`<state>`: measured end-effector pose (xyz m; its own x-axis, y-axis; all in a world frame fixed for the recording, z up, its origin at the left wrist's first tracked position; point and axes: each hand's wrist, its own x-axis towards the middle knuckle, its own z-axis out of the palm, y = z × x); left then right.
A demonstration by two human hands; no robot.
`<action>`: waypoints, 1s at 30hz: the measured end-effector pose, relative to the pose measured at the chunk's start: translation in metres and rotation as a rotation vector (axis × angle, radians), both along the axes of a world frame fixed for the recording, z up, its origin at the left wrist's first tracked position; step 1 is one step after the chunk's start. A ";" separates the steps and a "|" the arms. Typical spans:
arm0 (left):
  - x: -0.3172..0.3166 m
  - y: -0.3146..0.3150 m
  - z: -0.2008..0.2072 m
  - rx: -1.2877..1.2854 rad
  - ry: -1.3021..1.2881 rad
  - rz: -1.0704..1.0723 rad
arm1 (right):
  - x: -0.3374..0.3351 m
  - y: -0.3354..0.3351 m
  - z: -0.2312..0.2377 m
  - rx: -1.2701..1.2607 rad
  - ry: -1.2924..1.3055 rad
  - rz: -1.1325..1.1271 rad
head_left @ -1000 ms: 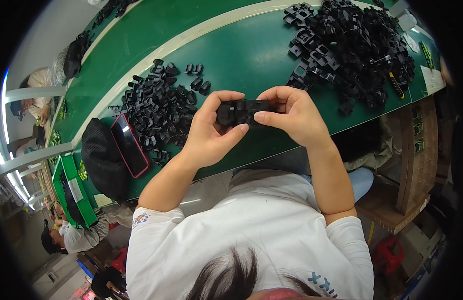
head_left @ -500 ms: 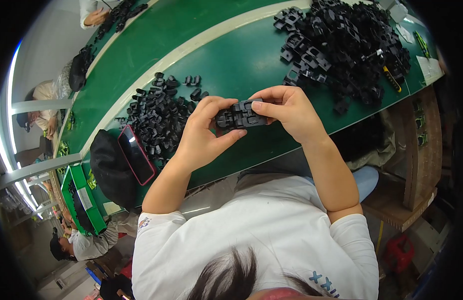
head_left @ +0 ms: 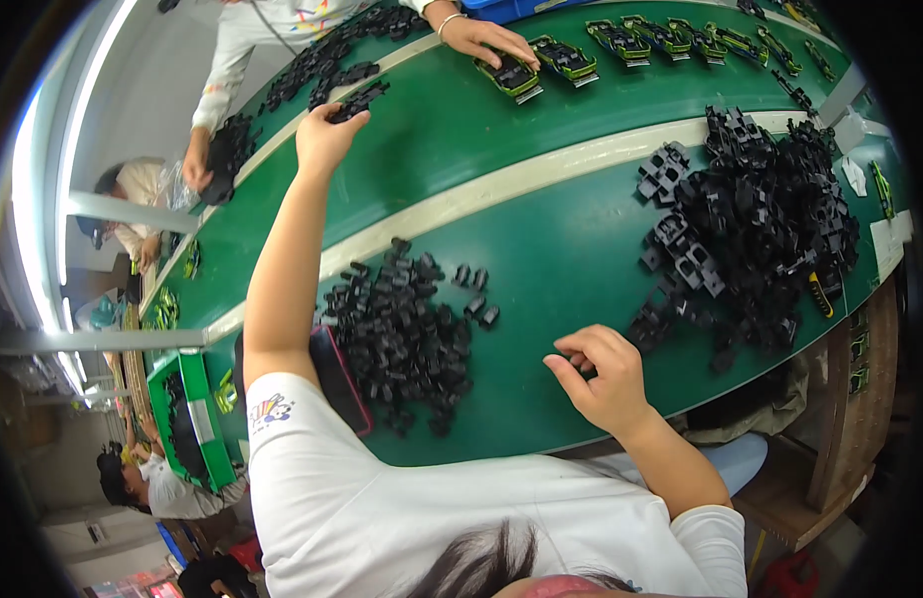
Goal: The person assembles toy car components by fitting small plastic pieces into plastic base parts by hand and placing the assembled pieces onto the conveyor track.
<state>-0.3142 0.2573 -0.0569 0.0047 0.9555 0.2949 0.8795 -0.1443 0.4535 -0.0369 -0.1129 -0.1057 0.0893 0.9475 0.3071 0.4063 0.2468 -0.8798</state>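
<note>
My left hand (head_left: 325, 138) is stretched far out over the green belt, its fingers closed on a black plastic part (head_left: 362, 101). That part is beside a row of similar black pieces (head_left: 332, 82) along the far side. Over the near bench, my right hand (head_left: 605, 383) hovers with bent fingers, the thumb apart from them and nothing visible in its grasp. Between my arms lies a heap of small black plastic pieces (head_left: 402, 329), with a few loose ones (head_left: 471, 277) at its right. A larger heap of black plastic parts (head_left: 751, 219) lies to the right.
A co-worker's hand (head_left: 489, 42) touches one of several green-and-black assemblies (head_left: 621, 42) across the belt. A phone with a red edge (head_left: 347, 384) lies partly behind my left arm. A yellow-and-black knife (head_left: 820, 295) rests by the right heap; a green bin (head_left: 210, 429) stands left.
Both hands held the black plastic part together near my body. My left hand has carried it far forward and left; my right hand has let go and moved slightly right and nearer.
</note>
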 end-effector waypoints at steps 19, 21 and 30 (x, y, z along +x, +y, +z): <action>0.185 -0.027 -0.020 0.492 0.115 -1.044 | 0.003 0.009 -0.008 0.012 -0.074 -0.092; 0.226 -0.098 -0.010 0.308 0.175 -1.227 | 0.004 0.005 -0.007 0.022 -0.084 -0.091; 0.330 -0.113 -0.013 -0.015 0.700 -1.189 | 0.002 0.000 -0.013 0.174 -0.090 -0.038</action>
<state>0.0161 0.1444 -0.0695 0.9541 0.2753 -0.1177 0.2750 -0.9613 -0.0194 -0.0345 -0.1131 -0.1190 0.0893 0.8760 0.4739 0.4932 0.3745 -0.7852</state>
